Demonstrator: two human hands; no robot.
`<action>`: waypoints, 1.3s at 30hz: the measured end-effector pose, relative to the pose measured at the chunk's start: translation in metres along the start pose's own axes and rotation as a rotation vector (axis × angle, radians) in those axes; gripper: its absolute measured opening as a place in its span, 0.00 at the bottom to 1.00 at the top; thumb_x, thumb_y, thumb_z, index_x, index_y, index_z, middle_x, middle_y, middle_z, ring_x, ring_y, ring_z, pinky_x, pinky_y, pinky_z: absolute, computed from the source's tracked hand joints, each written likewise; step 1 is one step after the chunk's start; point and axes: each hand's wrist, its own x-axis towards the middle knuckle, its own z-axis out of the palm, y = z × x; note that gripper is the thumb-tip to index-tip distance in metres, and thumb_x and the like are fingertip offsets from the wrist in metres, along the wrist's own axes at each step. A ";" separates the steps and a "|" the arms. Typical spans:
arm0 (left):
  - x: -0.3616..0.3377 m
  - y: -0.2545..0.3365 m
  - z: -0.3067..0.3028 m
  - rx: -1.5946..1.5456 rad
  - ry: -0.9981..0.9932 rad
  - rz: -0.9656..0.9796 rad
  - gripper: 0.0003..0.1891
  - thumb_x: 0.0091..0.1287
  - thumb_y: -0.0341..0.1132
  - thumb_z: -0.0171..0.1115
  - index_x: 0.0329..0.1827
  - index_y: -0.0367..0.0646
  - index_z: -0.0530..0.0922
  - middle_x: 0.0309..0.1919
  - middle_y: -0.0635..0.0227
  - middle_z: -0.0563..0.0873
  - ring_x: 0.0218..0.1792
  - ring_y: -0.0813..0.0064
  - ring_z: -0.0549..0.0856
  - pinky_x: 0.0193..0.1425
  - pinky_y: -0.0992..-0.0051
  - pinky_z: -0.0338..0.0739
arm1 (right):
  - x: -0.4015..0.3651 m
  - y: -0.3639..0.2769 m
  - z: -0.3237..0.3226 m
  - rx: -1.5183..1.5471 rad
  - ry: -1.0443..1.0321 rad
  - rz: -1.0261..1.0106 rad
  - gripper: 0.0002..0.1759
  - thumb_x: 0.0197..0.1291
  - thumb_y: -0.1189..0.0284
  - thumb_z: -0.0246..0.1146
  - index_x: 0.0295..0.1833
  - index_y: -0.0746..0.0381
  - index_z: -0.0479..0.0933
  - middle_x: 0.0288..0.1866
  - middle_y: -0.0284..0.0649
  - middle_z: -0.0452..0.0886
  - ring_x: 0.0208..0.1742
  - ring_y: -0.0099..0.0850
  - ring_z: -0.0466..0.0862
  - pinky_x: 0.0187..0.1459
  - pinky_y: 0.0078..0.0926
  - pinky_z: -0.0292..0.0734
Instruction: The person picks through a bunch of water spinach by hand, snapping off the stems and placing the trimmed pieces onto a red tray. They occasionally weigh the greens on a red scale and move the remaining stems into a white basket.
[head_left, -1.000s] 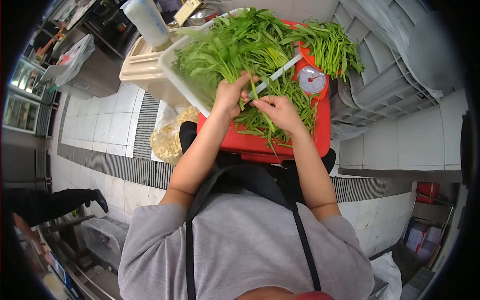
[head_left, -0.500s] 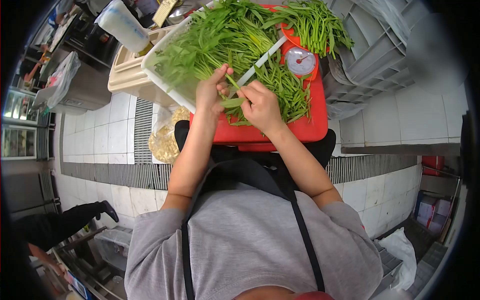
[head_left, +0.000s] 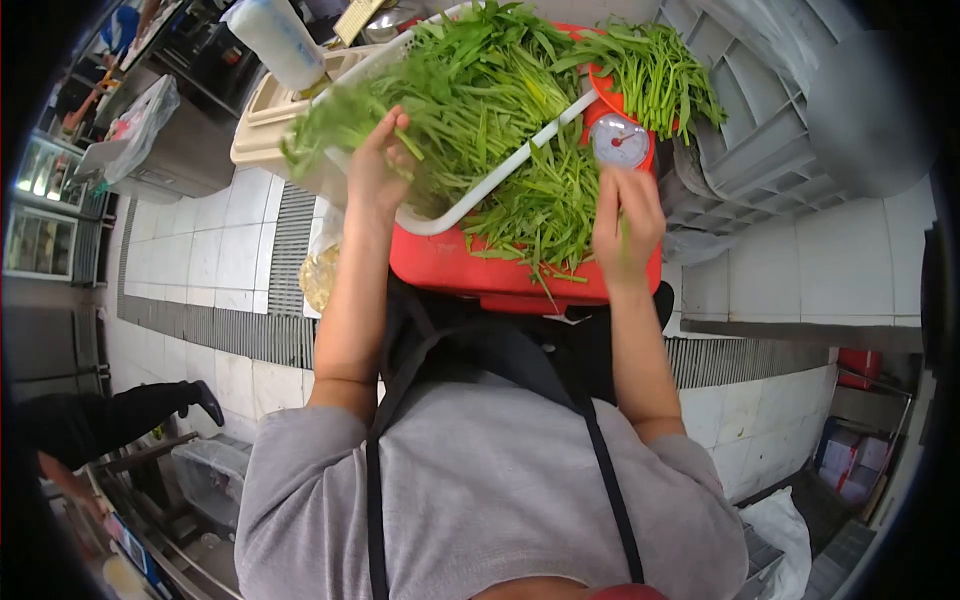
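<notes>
My left hand point(head_left: 380, 170) is raised over the left side of a white basket point(head_left: 470, 205). Its fingers are closed on a water spinach stem, whose leafy end is smeared by motion. Uncut-looking water spinach point(head_left: 500, 75) fills the basket. My right hand point(head_left: 630, 225) is at the right edge of the red surface, just below a dial scale point(head_left: 619, 141). A small green piece of water spinach shows blurred between its fingers. Beside that hand lies a loose pile of shorter greens point(head_left: 540, 210). A bundle of stems point(head_left: 655, 80) rests on the scale's orange pan.
The red surface point(head_left: 440, 262) carries the basket, pile and scale. Grey crates point(head_left: 750, 110) stand at the right. On the left are a beige lidded container point(head_left: 255, 130) and a bag of pale yellow pieces point(head_left: 318, 278). Another person's leg point(head_left: 150, 405) shows at lower left.
My hands were together over the basket's near edge, on one stem. Now they are apart: the left has moved left with the stem, the right has swung right with a small piece.
</notes>
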 end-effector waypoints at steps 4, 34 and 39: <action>-0.023 -0.011 0.008 0.264 -0.127 -0.096 0.11 0.63 0.36 0.54 0.46 0.42 0.73 0.27 0.76 0.79 0.24 0.88 0.74 0.28 0.84 0.72 | -0.024 0.055 0.021 -0.354 -0.576 0.293 0.17 0.51 0.73 0.58 0.46 0.70 0.72 0.45 0.49 0.74 0.44 0.43 0.74 0.44 0.34 0.70; -0.030 -0.047 0.010 -0.001 -0.269 -0.254 0.20 0.62 0.41 0.53 0.53 0.40 0.69 0.45 0.60 0.78 0.45 0.66 0.78 0.50 0.65 0.73 | -0.041 -0.022 0.071 1.044 -0.838 1.291 0.09 0.62 0.68 0.48 0.33 0.62 0.68 0.21 0.31 0.67 0.18 0.18 0.64 0.19 0.16 0.61; -0.023 -0.039 0.008 -0.130 -0.092 -0.139 0.09 0.61 0.36 0.55 0.40 0.41 0.72 0.37 0.61 0.80 0.38 0.67 0.80 0.48 0.63 0.74 | -0.067 -0.026 0.067 0.772 -0.878 1.068 0.12 0.63 0.66 0.47 0.33 0.63 0.68 0.21 0.31 0.67 0.18 0.19 0.64 0.20 0.17 0.61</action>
